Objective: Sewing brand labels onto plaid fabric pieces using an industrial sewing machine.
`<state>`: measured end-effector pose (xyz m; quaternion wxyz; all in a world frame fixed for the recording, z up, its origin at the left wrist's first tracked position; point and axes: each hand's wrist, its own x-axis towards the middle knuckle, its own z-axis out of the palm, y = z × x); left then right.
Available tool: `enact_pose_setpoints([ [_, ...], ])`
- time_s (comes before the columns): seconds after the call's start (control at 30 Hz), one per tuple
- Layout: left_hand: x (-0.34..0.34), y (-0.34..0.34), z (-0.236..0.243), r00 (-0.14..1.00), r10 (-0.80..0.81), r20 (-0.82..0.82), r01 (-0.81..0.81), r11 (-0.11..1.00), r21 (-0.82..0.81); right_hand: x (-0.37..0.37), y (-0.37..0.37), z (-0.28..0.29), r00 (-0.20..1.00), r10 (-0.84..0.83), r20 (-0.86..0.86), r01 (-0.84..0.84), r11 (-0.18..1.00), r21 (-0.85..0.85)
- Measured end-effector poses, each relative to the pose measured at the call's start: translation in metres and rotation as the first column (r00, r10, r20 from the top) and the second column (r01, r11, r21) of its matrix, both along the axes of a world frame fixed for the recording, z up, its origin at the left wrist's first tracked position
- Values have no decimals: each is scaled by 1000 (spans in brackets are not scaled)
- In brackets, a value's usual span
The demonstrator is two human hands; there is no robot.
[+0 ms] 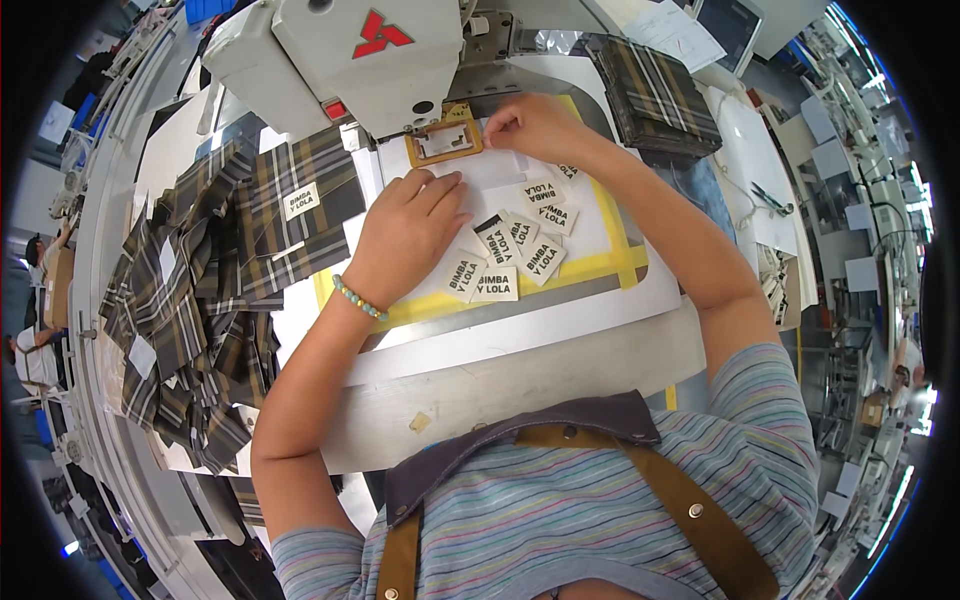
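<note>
My left hand, with a beaded bracelet at its wrist, lies palm down on the white work sheet. Its fingers are extended and a little bent, just below the brass-coloured clamp frame under the sewing machine head. At the frame's right side, my right hand has its fingertips curled together; whatever they may hold is hidden. Between my forearms several cream fabric labels with dark print lie loosely overlapping. One such label rests on plaid fabric left of my left hand.
Plaid fabric pieces are heaped on the left. A neat plaid stack sits at the far right. Yellow tape borders the sheet, and the grey table edge runs before me. Snips lie on the right.
</note>
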<state>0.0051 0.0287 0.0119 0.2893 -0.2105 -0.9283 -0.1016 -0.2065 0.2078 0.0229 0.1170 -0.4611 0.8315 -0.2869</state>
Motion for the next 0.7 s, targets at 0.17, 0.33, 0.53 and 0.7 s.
enact_pose_setpoints([
  [0.17,4,0,-5,989,91,116,-92,996,7,-6,-10,-15,996,-82,28,83,995,-49],
  [0.33,8,-2,-4,974,131,185,-124,991,-47,4,1,-17,995,-98,4,98,990,-101],
  [0.53,12,-8,-5,965,155,213,-158,987,-2,26,31,-6,988,-6,-157,-9,996,-92],
  [0.7,10,-12,-6,964,176,201,-173,984,-29,61,40,-12,900,182,-395,-221,974,-54],
])
